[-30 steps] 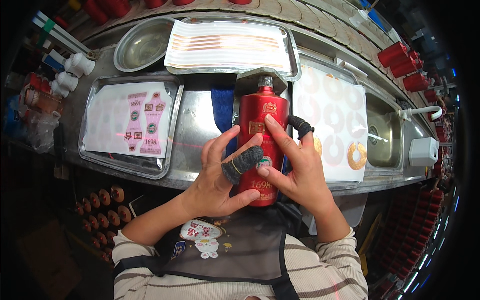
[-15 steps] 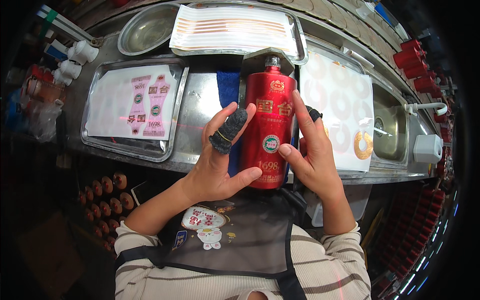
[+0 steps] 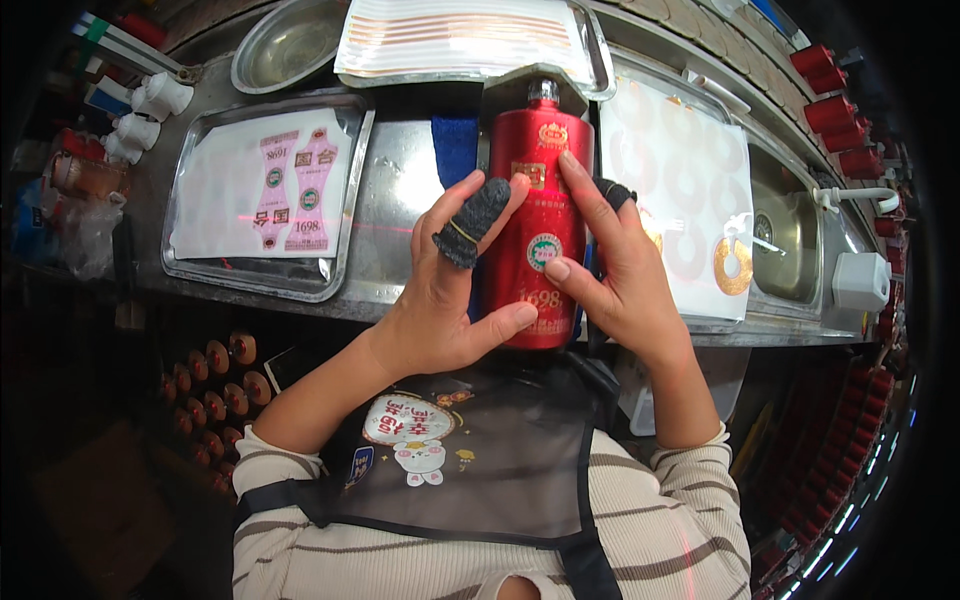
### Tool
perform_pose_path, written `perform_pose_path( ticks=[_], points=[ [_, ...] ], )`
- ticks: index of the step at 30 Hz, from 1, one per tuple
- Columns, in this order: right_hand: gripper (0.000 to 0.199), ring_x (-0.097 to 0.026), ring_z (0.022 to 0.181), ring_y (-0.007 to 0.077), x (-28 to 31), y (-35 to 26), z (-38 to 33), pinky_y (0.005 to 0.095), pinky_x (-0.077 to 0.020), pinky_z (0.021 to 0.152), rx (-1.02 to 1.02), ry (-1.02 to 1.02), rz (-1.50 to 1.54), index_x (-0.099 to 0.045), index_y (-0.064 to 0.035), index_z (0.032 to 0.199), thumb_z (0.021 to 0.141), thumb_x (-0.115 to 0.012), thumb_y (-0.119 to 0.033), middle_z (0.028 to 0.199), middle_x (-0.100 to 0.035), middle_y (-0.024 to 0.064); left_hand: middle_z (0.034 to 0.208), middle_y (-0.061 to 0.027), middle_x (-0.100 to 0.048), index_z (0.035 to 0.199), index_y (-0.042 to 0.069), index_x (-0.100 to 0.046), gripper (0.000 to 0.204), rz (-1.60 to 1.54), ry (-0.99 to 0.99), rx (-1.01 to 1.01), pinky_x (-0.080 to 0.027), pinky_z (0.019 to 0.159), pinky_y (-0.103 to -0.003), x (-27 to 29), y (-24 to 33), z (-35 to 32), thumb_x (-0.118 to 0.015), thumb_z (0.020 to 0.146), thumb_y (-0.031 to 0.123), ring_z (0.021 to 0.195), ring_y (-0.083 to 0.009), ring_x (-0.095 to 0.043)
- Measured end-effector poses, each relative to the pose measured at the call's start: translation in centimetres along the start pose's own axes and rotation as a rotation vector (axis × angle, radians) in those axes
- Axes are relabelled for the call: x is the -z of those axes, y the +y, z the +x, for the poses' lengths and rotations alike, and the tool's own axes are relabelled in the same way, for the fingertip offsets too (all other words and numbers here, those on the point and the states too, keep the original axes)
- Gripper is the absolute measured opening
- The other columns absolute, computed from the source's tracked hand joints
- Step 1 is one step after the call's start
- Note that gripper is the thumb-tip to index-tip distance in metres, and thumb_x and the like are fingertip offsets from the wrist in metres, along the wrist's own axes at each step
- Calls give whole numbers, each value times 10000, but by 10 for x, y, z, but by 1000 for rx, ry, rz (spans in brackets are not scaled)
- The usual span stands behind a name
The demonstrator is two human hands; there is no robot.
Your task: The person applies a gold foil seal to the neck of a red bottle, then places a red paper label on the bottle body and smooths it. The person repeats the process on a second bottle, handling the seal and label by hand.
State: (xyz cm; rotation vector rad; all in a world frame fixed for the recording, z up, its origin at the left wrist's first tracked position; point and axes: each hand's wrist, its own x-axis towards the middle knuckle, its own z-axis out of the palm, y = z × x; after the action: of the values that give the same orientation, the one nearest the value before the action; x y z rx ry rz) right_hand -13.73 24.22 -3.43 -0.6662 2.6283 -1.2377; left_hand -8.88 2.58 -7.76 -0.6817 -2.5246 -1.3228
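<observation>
A red bottle (image 3: 520,240) with gold print, a round green-and-white emblem and a clear capped neck rests tilted back in front of me. My left hand (image 3: 445,270) grips its left side, thumb laid on the lower front and a fingertip at the upper front. A dark knitted finger cover (image 3: 472,222) sits on one of its fingers. From the right, my right hand (image 3: 625,280) holds the bottle, index finger pressed on the upper front and thumb beside the emblem. Its dark-covered finger reaches round the side. Blue cloth (image 3: 455,150) lies beside the bottle on the left.
To the left, a metal tray (image 3: 350,215) bears a sheet of pink decals (image 3: 290,195). Behind are a metal bowl (image 3: 262,62) and a tray with a striped sheet (image 3: 455,45). On the right lie a sheet with ring shapes (image 3: 685,225), a sink (image 3: 785,250) and a white tap (image 3: 865,200).
My right index finger has slid inward over the upper front, and my left fingertip has come onto the bottle. The scene has shifted slightly upward in view.
</observation>
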Motion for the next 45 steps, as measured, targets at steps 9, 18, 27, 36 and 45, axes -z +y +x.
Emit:
perform_pose_path(
  ticks=[9,18,27,36,45],
  points=[
    [769,-549,916,305,12,-7,-9,391,-483,896,-144,-76,20,-448,-295,1514,821,-752,-432,1230,-629,170,1598,-128,-353,1556,25,-257,829,-320,-63,81,-146,1205,-438,12,-14,-1,-694,910,309,1498,-329,-173],
    [1074,-386,718,145,9,11,-9,284,-367,633,14,-140,-69,-423,-220,1541,637,-822,-640,936,-486,28,1592,-124,-366,1566,49,-240,888,-290,-99,70,-142,1209,-434,10,-7,-2,-727,882,340,1496,-328,-194],
    [984,-471,813,269,11,6,-10,385,-455,800,-14,-148,13,-401,-290,1543,690,-824,-536,1214,-641,138,1580,-123,-374,1561,41,-254,902,-267,-92,41,-175,1218,-435,11,-9,0,-744,869,349,1491,-335,-184],
    [999,-394,745,157,9,7,-2,293,-381,653,58,-66,-49,-427,-231,1535,677,-839,-532,1083,-573,84,1565,-114,-391,1542,36,-303,868,-220,-55,-8,-195,1193,-447,10,-7,2,-735,870,376,1471,-348,-231],
    [879,-483,814,275,11,-6,1,388,-485,807,-27,-100,-54,-445,-313,1511,725,-814,-452,1246,-649,96,1562,-117,-394,1522,45,-345,830,-82,-75,-36,-209,1166,-478,9,-11,0,-725,873,396,1449,-365,-279]
  ],
)
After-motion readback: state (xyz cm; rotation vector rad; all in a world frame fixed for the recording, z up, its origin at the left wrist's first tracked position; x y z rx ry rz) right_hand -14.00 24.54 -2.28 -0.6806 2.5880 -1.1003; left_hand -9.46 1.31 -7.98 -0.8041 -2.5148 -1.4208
